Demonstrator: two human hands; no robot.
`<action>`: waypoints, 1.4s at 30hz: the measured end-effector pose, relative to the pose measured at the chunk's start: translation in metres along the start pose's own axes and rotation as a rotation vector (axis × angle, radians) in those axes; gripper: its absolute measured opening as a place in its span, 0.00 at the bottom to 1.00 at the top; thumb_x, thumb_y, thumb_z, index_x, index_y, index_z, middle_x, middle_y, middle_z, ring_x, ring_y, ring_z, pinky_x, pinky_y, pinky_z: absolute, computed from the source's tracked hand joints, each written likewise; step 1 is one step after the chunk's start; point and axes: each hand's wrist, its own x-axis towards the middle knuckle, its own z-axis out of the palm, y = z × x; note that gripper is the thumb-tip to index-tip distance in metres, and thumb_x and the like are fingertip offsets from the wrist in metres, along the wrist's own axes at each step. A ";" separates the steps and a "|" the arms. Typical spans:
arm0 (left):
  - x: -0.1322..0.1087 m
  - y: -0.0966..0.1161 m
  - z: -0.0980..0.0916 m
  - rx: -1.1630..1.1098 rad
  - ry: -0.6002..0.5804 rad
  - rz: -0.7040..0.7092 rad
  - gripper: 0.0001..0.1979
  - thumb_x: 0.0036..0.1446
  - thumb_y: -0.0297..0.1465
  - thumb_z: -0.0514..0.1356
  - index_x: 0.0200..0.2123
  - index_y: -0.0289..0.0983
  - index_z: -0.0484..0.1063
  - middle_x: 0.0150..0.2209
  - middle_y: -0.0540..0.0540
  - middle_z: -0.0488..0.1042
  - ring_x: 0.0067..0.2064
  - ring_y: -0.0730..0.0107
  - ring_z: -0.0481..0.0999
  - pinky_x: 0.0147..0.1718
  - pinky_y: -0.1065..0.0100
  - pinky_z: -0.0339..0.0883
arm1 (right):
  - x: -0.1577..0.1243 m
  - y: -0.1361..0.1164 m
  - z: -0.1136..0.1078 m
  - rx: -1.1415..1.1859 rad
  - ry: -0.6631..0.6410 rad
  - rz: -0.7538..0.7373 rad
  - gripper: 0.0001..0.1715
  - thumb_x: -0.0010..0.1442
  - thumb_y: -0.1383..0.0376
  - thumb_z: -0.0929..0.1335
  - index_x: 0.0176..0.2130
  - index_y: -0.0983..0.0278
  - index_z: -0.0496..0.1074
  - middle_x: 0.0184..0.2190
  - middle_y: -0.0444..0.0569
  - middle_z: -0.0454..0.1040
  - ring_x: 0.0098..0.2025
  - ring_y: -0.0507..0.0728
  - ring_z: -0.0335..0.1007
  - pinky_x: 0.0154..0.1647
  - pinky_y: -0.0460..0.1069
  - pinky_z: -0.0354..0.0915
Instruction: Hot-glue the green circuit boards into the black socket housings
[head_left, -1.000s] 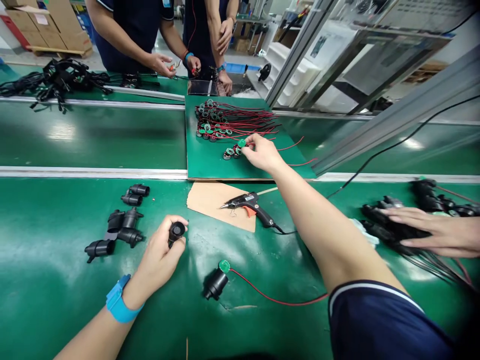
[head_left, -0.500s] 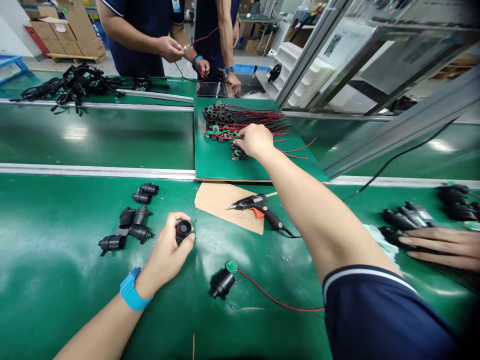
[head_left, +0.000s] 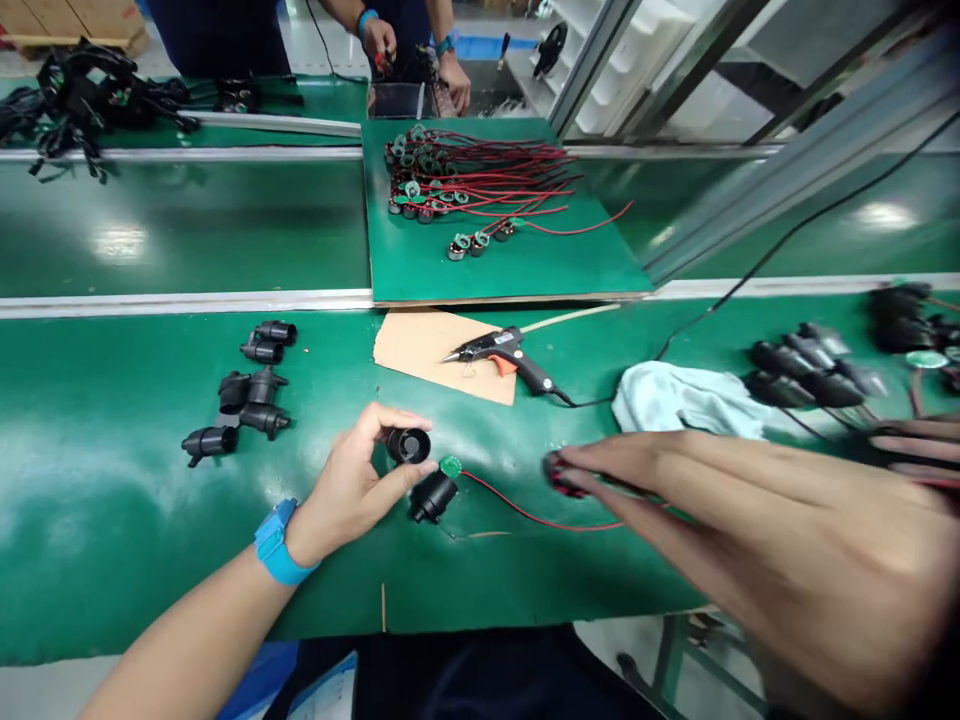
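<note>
Across the view spreads a green table (head_left: 112, 560). Over it, the blurred right hand (head_left: 757, 530) sits at four o'clock, the left hand (head_left: 352, 485) at eight. The left's fingers clasp a black cup (head_left: 409, 446); the right's fingertips pinch a small part (head_left: 559, 472).

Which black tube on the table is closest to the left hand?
The black housing beside the left hand, topped by a green disc with red wire; other housings lie farther away.

Your green tabletop (head_left: 112, 510) meets a pale rail (head_left: 187, 303); beyond it, a glossy green strip (head_left: 247, 245) catches white light. A grey post (head_left: 810, 172) slants at your right. Far left, boxes (head_left: 97, 15) sit on a pallet (head_left: 124, 45).
</note>
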 end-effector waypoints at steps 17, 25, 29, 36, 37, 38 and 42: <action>0.005 0.000 0.009 0.318 -0.234 0.100 0.16 0.70 0.33 0.55 0.59 0.41 0.62 0.53 0.40 0.66 0.56 0.60 0.68 0.57 0.57 0.66 | 0.024 0.021 0.099 0.501 -0.098 0.149 0.07 0.63 0.63 0.73 0.42 0.59 0.82 0.36 0.44 0.83 0.33 0.52 0.77 0.35 0.48 0.70; 0.006 -0.002 0.003 0.248 -0.252 0.063 0.18 0.69 0.34 0.58 0.61 0.45 0.64 0.53 0.43 0.67 0.56 0.62 0.70 0.57 0.60 0.67 | 0.028 0.032 0.084 0.416 -0.161 0.168 0.08 0.65 0.60 0.71 0.41 0.58 0.82 0.32 0.44 0.82 0.30 0.52 0.73 0.31 0.49 0.68; 0.006 -0.003 0.002 0.242 -0.254 0.088 0.17 0.68 0.34 0.60 0.58 0.42 0.68 0.50 0.43 0.70 0.52 0.63 0.72 0.54 0.63 0.68 | 0.027 0.029 0.095 0.412 -0.116 0.076 0.08 0.66 0.64 0.71 0.43 0.58 0.81 0.35 0.44 0.82 0.34 0.52 0.76 0.37 0.48 0.71; 0.007 -0.006 0.000 0.247 -0.229 0.127 0.17 0.64 0.35 0.65 0.55 0.42 0.72 0.50 0.44 0.76 0.52 0.62 0.75 0.52 0.63 0.69 | 0.026 0.030 0.100 0.449 -0.168 0.012 0.14 0.67 0.61 0.70 0.51 0.59 0.78 0.41 0.47 0.81 0.38 0.52 0.76 0.40 0.48 0.72; 0.008 -0.007 -0.001 0.260 -0.184 0.157 0.17 0.63 0.34 0.66 0.55 0.42 0.73 0.51 0.45 0.77 0.54 0.61 0.75 0.54 0.61 0.67 | 0.026 0.031 0.098 0.454 -0.186 0.044 0.15 0.66 0.61 0.71 0.52 0.60 0.78 0.41 0.47 0.81 0.37 0.52 0.75 0.39 0.47 0.71; 0.010 -0.009 -0.002 0.296 -0.159 0.182 0.17 0.62 0.34 0.66 0.54 0.43 0.74 0.51 0.45 0.78 0.55 0.60 0.75 0.56 0.59 0.65 | 0.026 0.033 0.096 0.465 -0.210 0.077 0.17 0.65 0.60 0.72 0.53 0.60 0.77 0.41 0.47 0.80 0.36 0.51 0.74 0.38 0.47 0.71; 0.018 -0.018 -0.005 0.492 -0.251 0.201 0.14 0.63 0.35 0.66 0.52 0.41 0.75 0.50 0.45 0.81 0.55 0.57 0.76 0.56 0.56 0.61 | 0.026 0.040 0.104 0.571 -0.382 0.240 0.20 0.63 0.61 0.72 0.54 0.61 0.74 0.41 0.46 0.77 0.29 0.49 0.67 0.28 0.45 0.65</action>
